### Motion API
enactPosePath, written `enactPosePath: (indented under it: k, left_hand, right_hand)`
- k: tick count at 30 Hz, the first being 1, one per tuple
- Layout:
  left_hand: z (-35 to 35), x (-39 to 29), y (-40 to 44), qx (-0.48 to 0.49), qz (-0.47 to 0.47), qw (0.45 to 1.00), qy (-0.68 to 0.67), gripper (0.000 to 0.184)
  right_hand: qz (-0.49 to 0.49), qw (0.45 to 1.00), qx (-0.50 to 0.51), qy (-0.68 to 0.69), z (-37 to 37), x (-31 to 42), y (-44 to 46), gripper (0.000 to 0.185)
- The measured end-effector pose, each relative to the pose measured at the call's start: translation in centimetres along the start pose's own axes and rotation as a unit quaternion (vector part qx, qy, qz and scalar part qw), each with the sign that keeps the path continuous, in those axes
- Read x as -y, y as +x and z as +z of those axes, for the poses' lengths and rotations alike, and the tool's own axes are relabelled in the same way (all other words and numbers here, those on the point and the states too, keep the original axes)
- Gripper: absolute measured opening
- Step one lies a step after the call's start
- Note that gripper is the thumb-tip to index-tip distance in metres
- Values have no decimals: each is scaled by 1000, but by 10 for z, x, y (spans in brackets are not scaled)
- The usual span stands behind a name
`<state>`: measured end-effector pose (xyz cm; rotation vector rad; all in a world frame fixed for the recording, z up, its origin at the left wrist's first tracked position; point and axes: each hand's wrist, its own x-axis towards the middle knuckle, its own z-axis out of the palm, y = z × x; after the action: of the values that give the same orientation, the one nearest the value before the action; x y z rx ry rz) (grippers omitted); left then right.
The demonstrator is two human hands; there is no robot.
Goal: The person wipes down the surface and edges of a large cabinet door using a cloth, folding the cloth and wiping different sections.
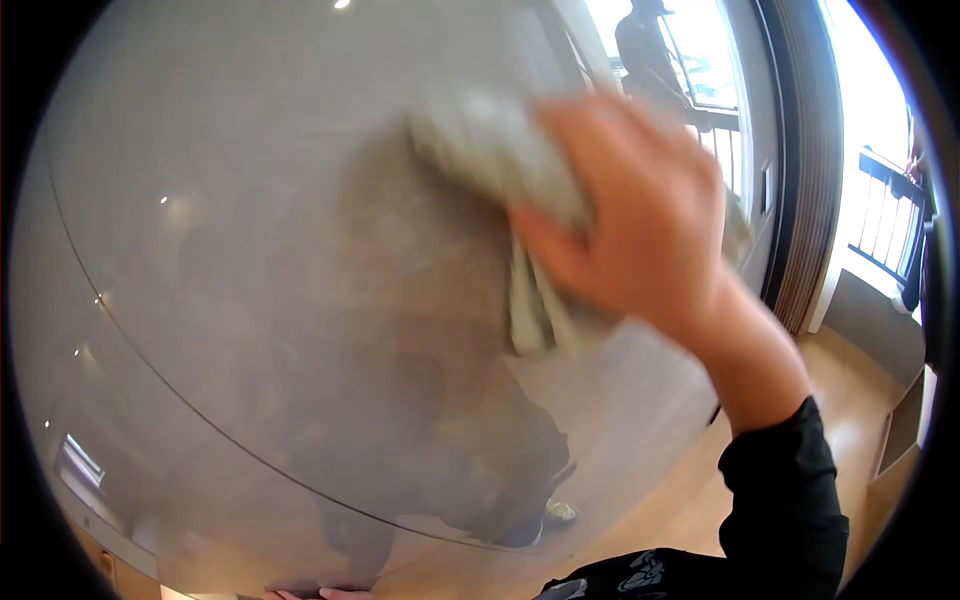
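My right hand [640, 200], blurred by motion, grips a pale greenish-grey cloth [500, 150] against a large glossy grey panel [250, 250]. Part of the cloth hangs below the fingers, and another bit shows beyond the wrist side. The thumb lies over the cloth's lower edge. At the bottom edge of the view, a small part of my left hand [320, 594] shows near the panel's lower side; most of it is cut off, and whether it holds anything is hidden.
A thin dark seam [210, 425] curves across the panel, which reflects a dark figure and windows. To the right are a ribbed dark frame [805, 170], a bright opening with a railing [885, 215], and wooden floor [850, 375]. A person [915, 240] is partly visible at the far right.
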<state>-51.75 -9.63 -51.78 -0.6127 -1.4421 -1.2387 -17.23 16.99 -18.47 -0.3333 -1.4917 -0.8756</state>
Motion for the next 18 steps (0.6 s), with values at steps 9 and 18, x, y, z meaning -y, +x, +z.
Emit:
enactPosePath:
  k: [9, 18]
  left_hand:
    - [-1, 6, 17, 26, 13, 1000, 2, 70]
    - [1, -41, 9, 44, 11, 998, -34, 71]
  right_hand:
    - [82, 996, 20, -35, 9, 17, 25, 30]
    - [102, 992, 45, -57, 2, -37, 36, 35]
